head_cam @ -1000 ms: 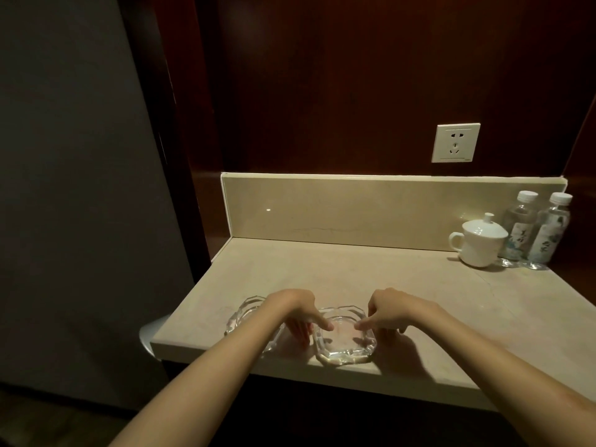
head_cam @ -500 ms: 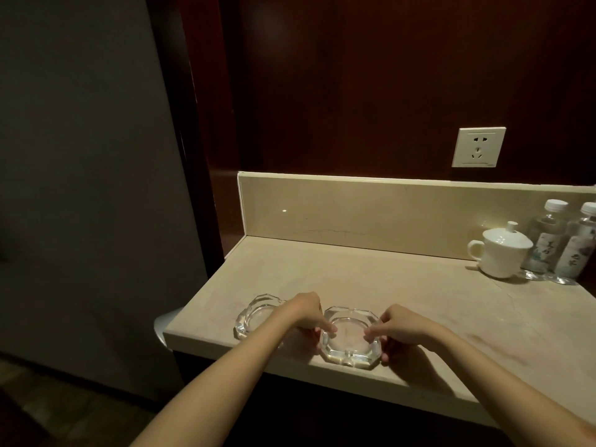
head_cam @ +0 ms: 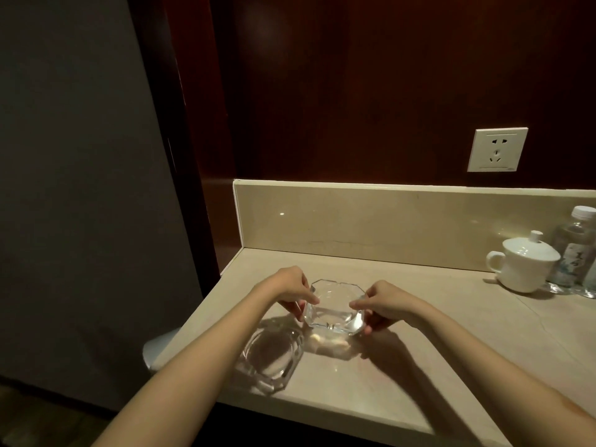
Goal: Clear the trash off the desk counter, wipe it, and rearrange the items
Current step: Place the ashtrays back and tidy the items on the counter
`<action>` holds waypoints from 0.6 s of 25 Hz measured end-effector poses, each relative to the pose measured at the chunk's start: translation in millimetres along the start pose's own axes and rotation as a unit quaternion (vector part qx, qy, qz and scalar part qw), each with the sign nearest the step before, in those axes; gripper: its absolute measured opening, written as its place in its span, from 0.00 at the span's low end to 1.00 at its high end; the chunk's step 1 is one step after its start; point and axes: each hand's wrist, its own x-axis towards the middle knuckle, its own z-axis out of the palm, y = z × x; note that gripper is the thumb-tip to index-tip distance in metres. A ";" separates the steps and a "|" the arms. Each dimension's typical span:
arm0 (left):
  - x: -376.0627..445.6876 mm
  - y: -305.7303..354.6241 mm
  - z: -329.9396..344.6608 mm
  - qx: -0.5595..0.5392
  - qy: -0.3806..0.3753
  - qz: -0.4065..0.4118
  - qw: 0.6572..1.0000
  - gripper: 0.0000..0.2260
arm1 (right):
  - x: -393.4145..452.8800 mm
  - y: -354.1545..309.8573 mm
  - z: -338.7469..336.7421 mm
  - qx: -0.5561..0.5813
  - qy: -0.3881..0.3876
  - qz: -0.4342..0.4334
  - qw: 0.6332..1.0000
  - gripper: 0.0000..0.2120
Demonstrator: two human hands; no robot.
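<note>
Nearest, at the counter front edge, just left of the lifted glass ashtray: a second ashtray, flat on the stone. Above and beside it, lifted ashtray pinched from both sides, left hand on its left rim, right hand on its right rim, apparently raised off the surface, shadow beneath. Probably the rearranging step. Next: carrying it level to a chosen spot, setting down gently, heavy slippery glass. Farther right of the ashtray, by the backsplash: lidded white cup, water bottles. Beyond, a wall socket.
</note>
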 end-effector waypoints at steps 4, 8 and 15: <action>29.5 -26.7 -42.8 -0.027 -0.011 -0.023 0.999 0.09 | 43.6 -31.2 13.8 0.011 -0.004 -0.004 1.000 0.11; 54.2 -63.8 -75.0 -0.036 -0.011 -0.055 0.998 0.08 | 90.6 -58.8 39.8 0.008 -0.025 -0.004 1.000 0.10; 79.8 -119.6 -99.0 -0.026 -0.033 -0.092 0.995 0.09 | 149.5 -80.6 78.9 0.000 -0.063 0.006 0.998 0.14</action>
